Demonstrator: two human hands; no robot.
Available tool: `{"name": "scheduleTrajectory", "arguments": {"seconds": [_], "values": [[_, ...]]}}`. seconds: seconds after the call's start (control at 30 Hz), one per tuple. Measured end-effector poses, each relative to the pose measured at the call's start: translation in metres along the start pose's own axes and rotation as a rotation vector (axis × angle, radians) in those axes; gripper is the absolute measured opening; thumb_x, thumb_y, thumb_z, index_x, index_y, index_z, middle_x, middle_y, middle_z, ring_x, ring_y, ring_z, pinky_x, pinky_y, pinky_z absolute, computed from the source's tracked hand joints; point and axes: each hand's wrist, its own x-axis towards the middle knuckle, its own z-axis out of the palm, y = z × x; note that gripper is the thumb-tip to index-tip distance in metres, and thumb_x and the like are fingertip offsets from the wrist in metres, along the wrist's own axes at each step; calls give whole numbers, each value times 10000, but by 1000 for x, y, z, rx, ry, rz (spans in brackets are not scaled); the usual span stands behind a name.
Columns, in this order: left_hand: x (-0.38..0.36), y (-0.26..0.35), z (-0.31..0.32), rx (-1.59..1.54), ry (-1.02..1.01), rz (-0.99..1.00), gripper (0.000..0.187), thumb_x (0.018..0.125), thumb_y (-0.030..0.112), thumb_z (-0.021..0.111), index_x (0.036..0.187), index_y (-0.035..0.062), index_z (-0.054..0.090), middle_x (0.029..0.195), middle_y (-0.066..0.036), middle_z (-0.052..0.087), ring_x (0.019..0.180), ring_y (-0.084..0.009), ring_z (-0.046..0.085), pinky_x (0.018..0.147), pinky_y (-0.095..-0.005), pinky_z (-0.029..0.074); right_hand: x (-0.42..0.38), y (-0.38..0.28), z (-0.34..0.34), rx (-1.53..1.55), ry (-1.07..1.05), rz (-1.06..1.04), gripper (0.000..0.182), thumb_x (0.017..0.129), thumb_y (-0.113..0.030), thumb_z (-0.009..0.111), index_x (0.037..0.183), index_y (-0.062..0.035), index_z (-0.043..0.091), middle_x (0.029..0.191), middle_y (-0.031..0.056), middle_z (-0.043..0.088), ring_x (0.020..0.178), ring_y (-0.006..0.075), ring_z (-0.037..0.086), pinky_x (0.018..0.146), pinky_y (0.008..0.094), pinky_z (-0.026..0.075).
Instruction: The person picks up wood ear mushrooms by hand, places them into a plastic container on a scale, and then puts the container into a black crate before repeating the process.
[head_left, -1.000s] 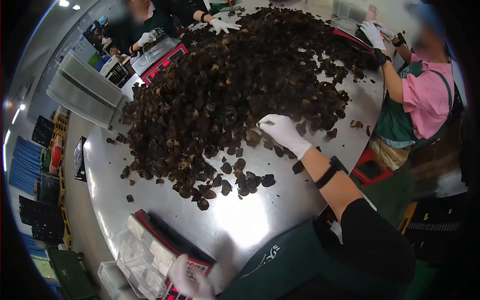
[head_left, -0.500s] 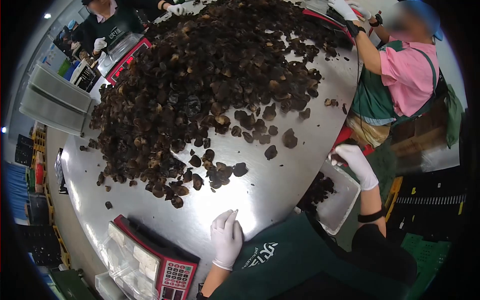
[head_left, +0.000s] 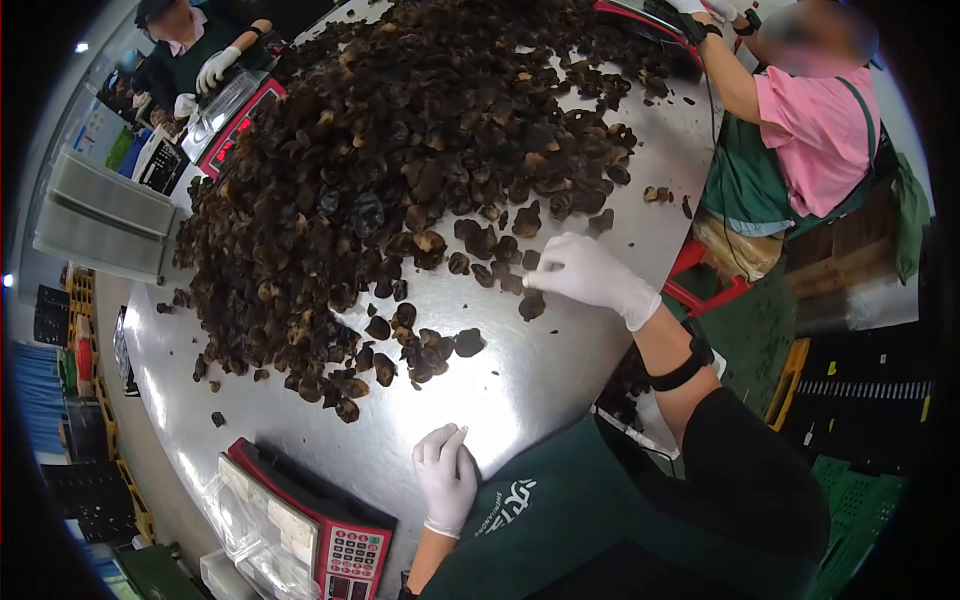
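My right hand, in a white glove, reaches over the metal table above a few loose dark wood ear mushrooms. Its thumb and fingers look slightly apart, with nothing visible between them; one mushroom lies just below the fingertips. Near the table's front edge rests my left hand, also gloved, fingers curled in and no object showing. A large heap of wood ear mushrooms spreads across the table beyond both hands. Partly behind my right arm is a white tub with dark pieces beside it.
A red scale with clear plastic containers stands front left on the metal table. Grey trays stand at the left edge. One co-worker is at the right, another at the far left behind a second scale.
My right hand has moved from over the white tub, up and left to the loose mushrooms on the table. My left hand has barely moved. The far-left co-worker's hand has come to their scale.
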Motion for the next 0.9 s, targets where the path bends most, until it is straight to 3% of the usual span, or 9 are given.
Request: {"name": "scheduleTrajectory", "arguments": {"seconds": [0.03,0.1,0.17,0.43,0.5,0.57,0.63,0.73,0.9], "values": [[0,0,0,-6,3,-6,398,776,-99,618,1134,70,662,1111,-110,627,1029,-292,577,907,-398,439,6,0,-3,-70,-70,53,258,829,-304,694,895,-56,718,907,105,648,965,289,625,851,397,493],[0,-1,0,-10,-1,-16,393,774,-101,618,1124,71,668,1112,-107,628,1031,-290,576,910,-395,439,16,12,16,-74,124,3,233,851,-291,689,952,-86,737,925,98,648,974,276,629,850,407,500],[0,0,0,-11,3,-27,383,772,-101,620,1109,71,676,1114,-103,629,1037,-284,573,915,-391,439,33,13,31,33,491,-64,181,875,-259,671,952,-107,730,937,92,647,969,271,635,856,412,507],[2,0,-1,-18,-1,-33,373,769,-96,621,1099,70,677,1116,-91,629,1038,-285,574,914,-389,439,37,14,25,194,296,69,192,853,-248,687,998,-132,737,1130,65,646,1120,258,583,889,412,498],[2,0,-2,-23,-2,-38,371,769,-94,622,1097,70,675,1117,-89,630,1035,-285,576,913,-390,440,15,-5,24,-115,345,-186,313,822,-338,734,1048,-122,724,1217,92,630,1188,300,545,968,448,460],[3,0,-2,-35,2,-23,370,769,-93,625,1099,69,672,1112,-90,631,1030,-287,579,913,-393,441,7,-15,42,-171,221,-207,700,750,-448,798,1352,-161,584,1494,172,426,1364,355,404,1102,485,365],[2,-1,-1,-36,8,-26,370,770,-92,626,1100,68,670,1110,-92,633,1031,-289,581,913,-396,441,11,-24,58,-257,262,-312,754,735,-433,797,1398,-171,550,1522,175,395,1393,356,379,1107,502,358],[2,-1,-1,-44,15,-33,367,770,-90,628,1098,68,667,1107,-97,636,1032,-294,583,912,-400,443,41,-32,69,-278,339,-323,750,728,-398,786,1402,-171,548,1513,182,406,1387,362,383,1091,521,369],[1,0,-2,-62,15,-53,335,786,-75,628,1088,64,665,1112,-99,638,1034,-300,586,915,-402,454,57,-28,84,-288,313,-331,458,733,-300,748,1150,-116,707,1361,120,582,1254,308,522,1001,449,444]]}}
